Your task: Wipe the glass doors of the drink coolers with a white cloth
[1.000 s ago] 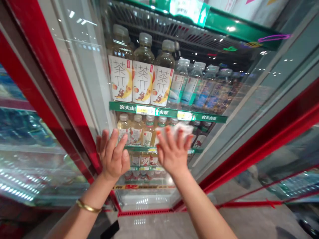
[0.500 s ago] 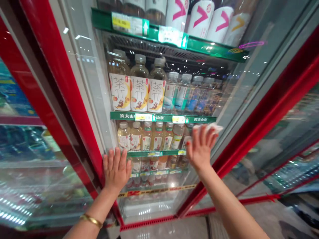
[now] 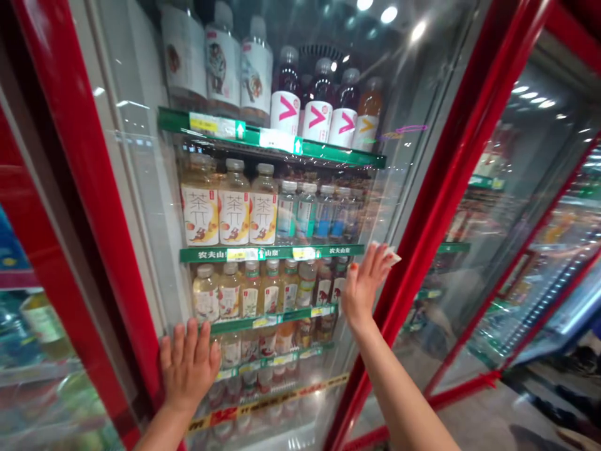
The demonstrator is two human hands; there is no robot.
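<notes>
Our left hand (image 3: 189, 369) lay open, its fingers spread flat on the red cooler door (image 3: 109, 250), bracing it; our right hand (image 3: 364, 291) pinched a white cloth (image 3: 387, 254) against the glass; beyond the fingers, bottles (image 3: 235, 216) stood labels outward on shelves

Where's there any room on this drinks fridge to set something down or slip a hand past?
Inside, only a narrow gap runs between the tea bottles and the green shelf edge above them. The shelves are crowded, with bottles packed side by side. Outside, floor lies right of the red door frame, past the right hand.
</notes>
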